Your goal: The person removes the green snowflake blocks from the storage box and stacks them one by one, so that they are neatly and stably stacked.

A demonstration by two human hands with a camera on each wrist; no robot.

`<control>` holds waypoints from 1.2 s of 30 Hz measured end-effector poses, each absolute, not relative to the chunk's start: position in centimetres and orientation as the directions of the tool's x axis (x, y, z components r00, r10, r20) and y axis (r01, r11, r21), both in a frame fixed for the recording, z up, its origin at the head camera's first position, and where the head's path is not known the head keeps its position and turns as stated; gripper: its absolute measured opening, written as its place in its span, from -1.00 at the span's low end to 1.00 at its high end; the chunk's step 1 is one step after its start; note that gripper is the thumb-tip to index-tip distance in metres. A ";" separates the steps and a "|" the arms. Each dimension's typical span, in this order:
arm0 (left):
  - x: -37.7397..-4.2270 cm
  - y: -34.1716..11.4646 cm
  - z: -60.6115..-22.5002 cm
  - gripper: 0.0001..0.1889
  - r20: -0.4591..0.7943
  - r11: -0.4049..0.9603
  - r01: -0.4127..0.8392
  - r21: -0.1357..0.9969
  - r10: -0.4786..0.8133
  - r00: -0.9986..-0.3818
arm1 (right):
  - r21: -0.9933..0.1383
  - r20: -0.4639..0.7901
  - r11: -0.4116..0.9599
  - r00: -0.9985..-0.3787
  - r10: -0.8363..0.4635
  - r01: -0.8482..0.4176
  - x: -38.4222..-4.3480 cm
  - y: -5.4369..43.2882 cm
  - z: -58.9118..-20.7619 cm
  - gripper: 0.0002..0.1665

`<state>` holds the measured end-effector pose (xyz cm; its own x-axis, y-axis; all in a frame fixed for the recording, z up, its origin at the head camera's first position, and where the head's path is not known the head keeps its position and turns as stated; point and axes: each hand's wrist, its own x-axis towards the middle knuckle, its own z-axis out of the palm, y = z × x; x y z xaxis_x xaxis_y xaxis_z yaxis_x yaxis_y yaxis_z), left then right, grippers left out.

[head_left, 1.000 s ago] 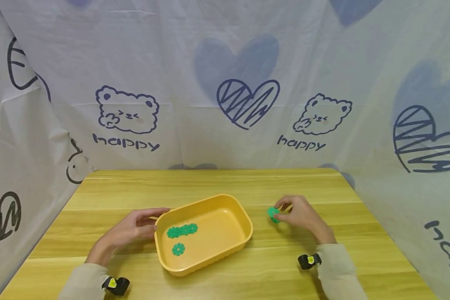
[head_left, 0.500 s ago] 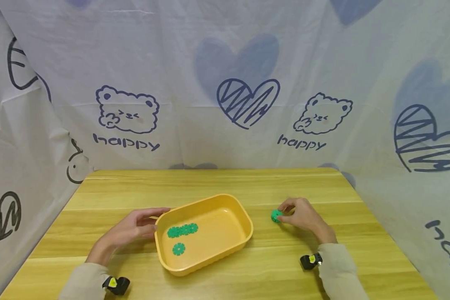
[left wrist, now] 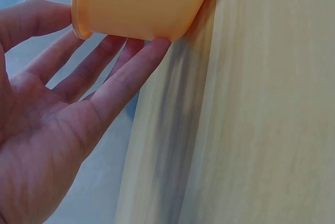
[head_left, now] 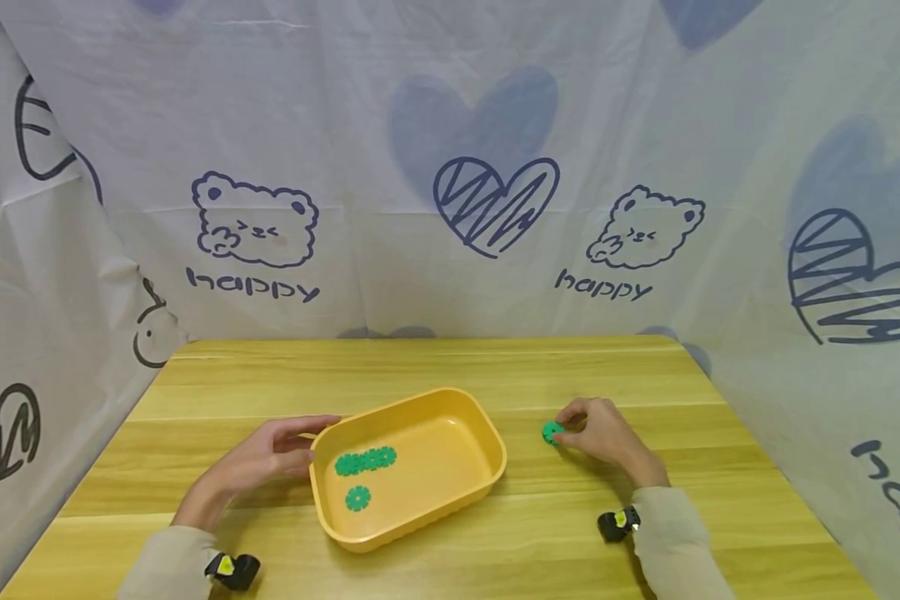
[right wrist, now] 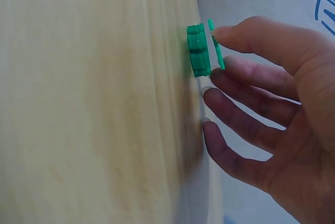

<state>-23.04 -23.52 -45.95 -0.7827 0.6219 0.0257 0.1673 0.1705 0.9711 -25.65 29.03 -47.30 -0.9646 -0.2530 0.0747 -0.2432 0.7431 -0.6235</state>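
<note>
My left hand (head_left: 273, 450) rests at the left end of the yellow plastic tray (head_left: 420, 521), its long fingers along the outer side. In the left wrist view the fingertips (left wrist: 162, 43) touch the wall and rim of the tray. Inside the tray lie an overlapping row of green notched discs (head_left: 365, 461) and one single disc (head_left: 357, 498). To the right of the tray my right hand (head_left: 603, 433) pinches a thin green snowflake disc (right wrist: 216, 46). Close beside this disc is a short stack of green discs (right wrist: 199, 51), partly hidden in the head view. The remaining right fingers are loosely bent.
A wood-grain table (head_left: 420, 367) carries the tray and discs. White cloth (head_left: 375, 125) with hearts and bear drawings hangs behind it and at both sides. A black wrist camera (head_left: 232, 572) sits on each wrist.
The disc in my right hand has come slightly down and right, and its tilt has changed so it overlaps the stack in the head view. My left hand and the tray stay put.
</note>
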 end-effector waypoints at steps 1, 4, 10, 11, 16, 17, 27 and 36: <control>-23.0 -23.5 -46.0 -0.41 0.028 0.170 0.169 0.971 0.622 -0.783 | -0.626 0.072 0.742 -0.965 -0.252 -0.240 -25.7 29.0 -47.3 -0.72; -23.0 -23.5 -46.0 -0.41 0.029 0.172 0.171 0.970 0.619 -0.785 | -0.632 0.065 0.738 -0.965 -0.253 -0.236 -25.7 29.0 -47.4 -0.71; -23.0 -23.6 -46.0 -0.41 0.025 0.180 0.171 0.969 0.616 -0.787 | -0.625 0.059 0.748 -0.968 -0.243 -0.226 -25.8 29.0 -47.5 -0.72; -23.0 -23.6 -46.0 -0.41 0.026 0.179 0.172 0.969 0.616 -0.787 | -0.620 0.060 0.750 -0.967 -0.247 -0.230 -25.8 29.0 -47.5 -0.72; -23.0 -23.6 -46.0 -0.41 0.027 0.177 0.173 0.969 0.617 -0.786 | -0.610 0.061 0.758 -0.968 -0.245 -0.230 -25.8 29.0 -47.6 -0.72; -23.0 -23.6 -46.0 -0.41 0.028 0.177 0.173 0.969 0.617 -0.786 | -0.608 0.063 0.759 -0.967 -0.248 -0.234 -25.8 29.0 -47.6 -0.72; -23.0 -23.5 -45.9 -0.41 0.023 0.187 0.173 0.967 0.614 -0.789 | -0.610 0.057 0.759 -0.968 -0.243 -0.227 -25.7 29.0 -47.6 -0.72; -23.0 -23.6 -45.9 -0.42 0.011 0.202 0.168 0.965 0.605 -0.796 | -0.608 0.048 0.762 -0.969 -0.244 -0.222 -25.7 28.9 -47.6 -0.73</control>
